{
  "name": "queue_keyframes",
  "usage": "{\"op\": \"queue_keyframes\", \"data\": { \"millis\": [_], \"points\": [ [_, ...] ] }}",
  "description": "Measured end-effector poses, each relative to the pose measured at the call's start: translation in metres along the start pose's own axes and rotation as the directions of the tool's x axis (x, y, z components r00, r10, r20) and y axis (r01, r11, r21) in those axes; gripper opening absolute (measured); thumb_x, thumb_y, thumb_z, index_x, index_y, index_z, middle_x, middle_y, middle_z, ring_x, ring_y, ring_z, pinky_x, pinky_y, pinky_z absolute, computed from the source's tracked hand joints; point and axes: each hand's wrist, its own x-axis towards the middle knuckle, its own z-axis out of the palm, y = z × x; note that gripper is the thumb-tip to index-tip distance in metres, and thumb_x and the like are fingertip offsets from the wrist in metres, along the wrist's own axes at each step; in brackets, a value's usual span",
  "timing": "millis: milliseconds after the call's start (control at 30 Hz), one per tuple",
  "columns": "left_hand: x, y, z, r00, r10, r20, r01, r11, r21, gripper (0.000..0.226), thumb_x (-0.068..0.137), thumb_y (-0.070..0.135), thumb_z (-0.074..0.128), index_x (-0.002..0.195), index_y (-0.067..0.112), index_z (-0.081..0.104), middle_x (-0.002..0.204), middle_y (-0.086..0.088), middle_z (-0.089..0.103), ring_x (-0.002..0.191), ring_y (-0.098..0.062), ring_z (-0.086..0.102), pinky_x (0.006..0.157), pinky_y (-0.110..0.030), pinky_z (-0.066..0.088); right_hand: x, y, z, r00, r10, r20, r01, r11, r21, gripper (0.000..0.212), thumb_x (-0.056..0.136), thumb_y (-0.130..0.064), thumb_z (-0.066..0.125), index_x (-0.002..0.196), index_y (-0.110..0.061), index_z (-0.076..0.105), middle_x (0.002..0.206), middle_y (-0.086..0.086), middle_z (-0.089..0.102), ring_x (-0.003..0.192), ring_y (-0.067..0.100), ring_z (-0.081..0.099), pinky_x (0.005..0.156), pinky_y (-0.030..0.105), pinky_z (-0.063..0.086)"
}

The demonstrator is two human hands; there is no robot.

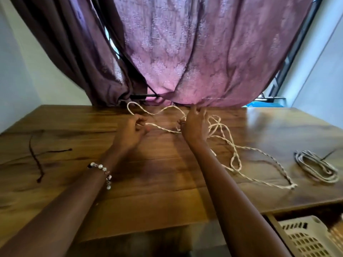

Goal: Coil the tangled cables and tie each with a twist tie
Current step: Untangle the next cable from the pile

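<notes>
At the desk's (167, 182) far edge: untangling a white cable (235, 154).
Left hand (132, 130) pinches one strand; right hand (194, 125) grips gathered loops, the rest sprawling rightward. One coil (315, 166) lies finished. Next, likely: free loops, wind evenly, then fetch a tie (37, 160).

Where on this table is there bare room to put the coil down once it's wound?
Bare wood lies between the forearms at the near edge of the table. The right is crowded with loose twisted cable and a finished coil; dark ties lie left.
</notes>
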Motion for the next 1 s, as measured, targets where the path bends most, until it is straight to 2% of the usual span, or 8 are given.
{"op": "queue_keyframes", "data": {
  "millis": [133, 233, 333, 433, 533, 700, 833, 1000],
  "points": [
    [0.011, -0.029, -0.003, 0.983, 0.153, 0.100, -0.181, 0.893, 0.412, 0.050, 0.075, 0.016, 0.076, 0.122, 0.013, 0.062, 0.117, -0.011, 0.059, 0.105, -0.031, 0.055, 0.090, -0.037, 0.043, 0.019, -0.012, 0.023, 0.985, -0.063, 0.160, 0.085, 0.987, -0.133, 0.041, 0.088, -0.031, 0.064, 0.123, -0.012, 0.058, 0.129, 0.016, 0.047, 0.123, 0.035, 0.041, 0.093, 0.039, 0.042],
    [0.015, -0.032, 0.000, 0.993, 0.068, 0.094, -0.113, 0.762, 0.637, 0.056, 0.084, 0.028, 0.065, 0.137, 0.030, 0.047, 0.139, 0.001, 0.045, 0.119, -0.031, 0.042, 0.094, -0.045, 0.041, 0.024, -0.011, 0.041, 0.966, -0.259, 0.020, 0.250, 0.950, 0.185, 0.028, 0.082, -0.029, 0.070, 0.104, -0.011, 0.069, 0.105, 0.019, 0.057, 0.103, 0.038, 0.052, 0.085, 0.041, 0.043],
    [0.023, -0.035, -0.005, 0.994, -0.040, 0.103, -0.048, 0.687, 0.725, 0.031, 0.092, 0.037, 0.052, 0.121, 0.029, 0.059, 0.138, 0.003, 0.046, 0.124, -0.029, 0.037, 0.095, -0.049, 0.035, 0.031, 0.001, 0.056, 0.958, -0.257, -0.129, 0.287, 0.867, 0.407, 0.026, 0.080, -0.030, 0.070, 0.090, -0.007, 0.069, 0.089, 0.017, 0.057, 0.083, 0.033, 0.056, 0.072, 0.040, 0.047],
    [0.028, -0.047, -0.016, 0.991, -0.069, 0.113, -0.028, 0.722, 0.691, 0.021, 0.092, 0.035, 0.052, 0.104, 0.027, 0.068, 0.120, 0.001, 0.060, 0.122, -0.031, 0.044, 0.096, -0.051, 0.035, 0.045, 0.017, 0.053, 0.971, -0.076, -0.229, 0.202, 0.775, 0.599, 0.019, 0.087, -0.030, 0.063, 0.086, -0.011, 0.062, 0.085, 0.013, 0.059, 0.076, 0.028, 0.060, 0.067, 0.042, 0.049],
    [0.032, -0.054, -0.019, 1.000, -0.015, -0.003, 0.013, 0.833, 0.553, 0.030, 0.089, 0.030, 0.058, 0.117, 0.019, 0.064, 0.122, -0.010, 0.057, 0.117, -0.034, 0.048, 0.096, -0.052, 0.039, 0.048, 0.020, 0.034, 0.971, 0.072, -0.229, 0.177, 0.430, 0.885, 0.016, 0.094, -0.022, 0.054, 0.084, -0.011, 0.058, 0.072, 0.005, 0.056, 0.065, 0.012, 0.058, 0.064, 0.036, 0.052],
    [0.032, -0.026, -0.021, 0.947, 0.240, -0.213, -0.137, 0.903, 0.408, 0.077, 0.075, 0.045, 0.071, 0.142, 0.024, 0.040, 0.133, -0.011, 0.045, 0.116, -0.035, 0.043, 0.093, -0.048, 0.039, 0.035, -0.004, 0.011, 0.995, -0.074, -0.063, 0.069, 0.087, 0.994, 0.017, 0.098, -0.016, 0.046, 0.088, -0.004, 0.054, 0.085, 0.008, 0.061, 0.079, 0.021, 0.061, 0.077, 0.035, 0.056],
    [0.029, -0.014, -0.017, 0.960, 0.276, -0.042, -0.240, 0.894, 0.379, 0.084, 0.066, 0.083, 0.045, 0.141, 0.049, 0.027, 0.144, 0.007, 0.030, 0.123, -0.027, 0.036, 0.098, -0.053, 0.038, 0.019, -0.030, 0.000, 0.965, -0.263, -0.006, -0.001, -0.025, 1.000, 0.023, 0.094, -0.025, 0.047, 0.082, -0.014, 0.064, 0.087, 0.004, 0.070, 0.084, 0.022, 0.067, 0.088, 0.046, 0.053],
    [0.025, -0.028, -0.013, 0.951, 0.287, -0.110, -0.196, 0.841, 0.504, 0.020, 0.082, 0.047, 0.062, 0.098, 0.036, 0.069, 0.124, 0.003, 0.049, 0.110, -0.027, 0.040, 0.090, -0.049, 0.037, 0.011, -0.036, -0.001, 0.927, -0.375, -0.030, 0.078, 0.114, 0.990, 0.021, 0.092, -0.021, 0.051, 0.087, -0.003, 0.061, 0.084, 0.010, 0.068, 0.077, 0.026, 0.066, 0.075, 0.039, 0.054]
  ]
}}
